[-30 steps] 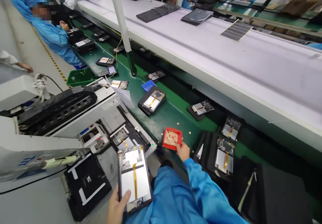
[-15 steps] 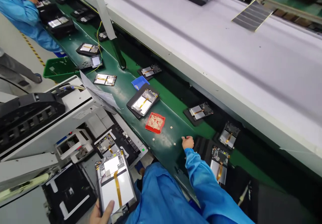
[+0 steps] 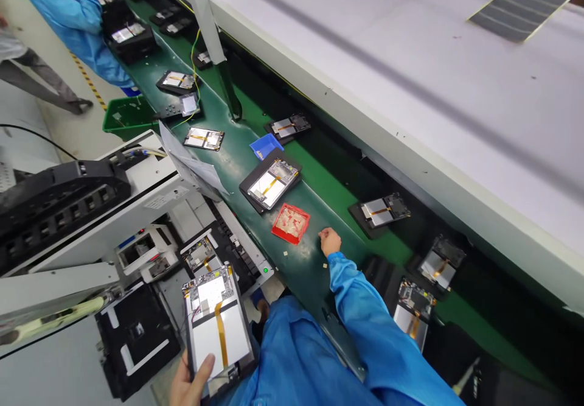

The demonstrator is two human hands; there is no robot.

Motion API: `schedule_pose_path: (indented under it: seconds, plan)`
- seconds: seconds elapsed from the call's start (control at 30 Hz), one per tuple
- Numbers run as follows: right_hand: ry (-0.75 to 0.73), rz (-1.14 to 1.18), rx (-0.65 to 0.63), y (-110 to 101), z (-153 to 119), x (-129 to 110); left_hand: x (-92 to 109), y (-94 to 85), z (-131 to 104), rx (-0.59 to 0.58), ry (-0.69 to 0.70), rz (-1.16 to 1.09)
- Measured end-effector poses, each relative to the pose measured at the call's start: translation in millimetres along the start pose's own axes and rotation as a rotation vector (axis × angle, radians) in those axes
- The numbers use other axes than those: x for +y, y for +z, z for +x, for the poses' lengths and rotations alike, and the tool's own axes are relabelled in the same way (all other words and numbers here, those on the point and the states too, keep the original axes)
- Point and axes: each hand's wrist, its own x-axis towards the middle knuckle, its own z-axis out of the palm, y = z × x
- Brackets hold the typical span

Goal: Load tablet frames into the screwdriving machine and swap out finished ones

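My left hand grips an opened tablet, its white battery, circuit board and orange ribbon cable facing up. Another part of a device shows under its lower edge. Over the green bench, my right hand has its fingertips pinched together at the bench surface; whatever lies between them is hidden. Just left of it sits a red tray of small pale pieces. Loose pale squares lie close by, one below the tray and another below my right hand.
A machine with a tablet in its fixture stands left. More opened tablets lie along the green bench, one on a black pad beside a blue tray. A white shelf runs alongside. A co-worker's blue sleeve shows top left.
My right hand has moved left across the bench toward the red tray, over the spot where a loose pale square lay. The view has shifted slightly. My left hand still holds the tablet.
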Motion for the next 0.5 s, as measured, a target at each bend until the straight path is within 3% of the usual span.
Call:
schedule_pose_path:
  seconds: [0.17, 0.4, 0.5]
  plan:
    - [-0.112, 0.017, -0.048, -13.3, -7.8, -15.0, 2.1, 1.3, -7.2, 0.001, 0.032, -0.035]
    - [-0.422, 0.179, -0.076, -12.9, -13.2, -93.5, 17.6, 7.2, -13.6, -0.074, 0.04, -0.079]
    - [-0.415, 0.218, -0.063, -17.7, -10.0, -92.5, 18.2, 6.2, -15.3, -0.073, 0.071, -0.074]
